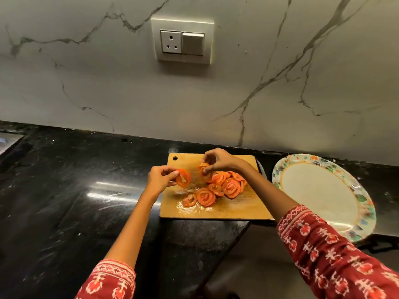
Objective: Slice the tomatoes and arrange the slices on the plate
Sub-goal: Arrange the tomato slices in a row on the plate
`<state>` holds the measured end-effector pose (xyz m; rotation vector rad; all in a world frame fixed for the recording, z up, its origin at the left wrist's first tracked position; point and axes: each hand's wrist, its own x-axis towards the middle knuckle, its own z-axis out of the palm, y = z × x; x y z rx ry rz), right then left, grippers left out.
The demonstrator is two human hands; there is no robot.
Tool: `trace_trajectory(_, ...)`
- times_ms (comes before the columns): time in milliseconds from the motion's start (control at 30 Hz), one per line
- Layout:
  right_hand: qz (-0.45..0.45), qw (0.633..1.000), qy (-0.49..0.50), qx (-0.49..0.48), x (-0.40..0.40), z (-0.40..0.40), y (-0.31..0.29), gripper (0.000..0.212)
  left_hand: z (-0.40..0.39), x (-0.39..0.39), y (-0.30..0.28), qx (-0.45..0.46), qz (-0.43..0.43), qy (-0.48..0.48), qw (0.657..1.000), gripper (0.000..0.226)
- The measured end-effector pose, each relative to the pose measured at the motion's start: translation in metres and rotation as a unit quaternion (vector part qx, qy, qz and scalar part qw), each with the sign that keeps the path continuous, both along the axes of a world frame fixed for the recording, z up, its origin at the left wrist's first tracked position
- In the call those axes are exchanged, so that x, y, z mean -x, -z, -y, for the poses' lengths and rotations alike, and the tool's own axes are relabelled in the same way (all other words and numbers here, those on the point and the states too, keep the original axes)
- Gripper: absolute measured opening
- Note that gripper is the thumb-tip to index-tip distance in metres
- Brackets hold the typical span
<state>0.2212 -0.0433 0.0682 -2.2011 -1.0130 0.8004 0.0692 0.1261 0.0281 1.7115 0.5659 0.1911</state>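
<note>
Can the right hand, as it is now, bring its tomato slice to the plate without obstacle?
Probably yes. The right hand pinches a tomato slice above the cutting board, and the plate lies just to its right, bare, with nothing standing between them.

No readable text anywhere in this view, not a word, number or brand mark. The wall socket (182, 41) shows plain faces, just three pin holes beside a blank switch rocker, no lettering that can be made out. The plate (354, 190) carries a coloured leafy pattern round its rim, pattern only, no writing. The cutting board (233, 208) is bare wood with no stamp showing. The red sleeves (336, 255) bear white woven motifs that look like ornament rather than letters, though they are blurred at the picture's edge, so that is perhaps not certain.
</note>
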Motion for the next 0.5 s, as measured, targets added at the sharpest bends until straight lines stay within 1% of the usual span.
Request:
trace_trajectory(133,-0.107,0.986,0.100,-0.085,0.001,0.058,-0.004,0.016,0.040,-0.028,-0.006,-0.001,0.008,0.075,0.997,0.014)
trace_trajectory(233,-0.154,0.967,0.162,-0.124,0.000,0.099,-0.003,0.015,0.073,-0.049,-0.008,-0.013,0.007,0.116,0.993,0.014)
trace_trajectory(400,-0.160,0.940,0.252,-0.163,-0.008,0.191,-0.001,0.015,0.142,-0.082,-0.014,-0.012,0.008,0.169,0.985,0.015)
trace_trajectory(500,-0.145,0.913,0.339,-0.172,-0.015,0.260,0.009,0.014,0.195,-0.109,-0.015,-0.011,-0.005,0.209,0.978,0.015)
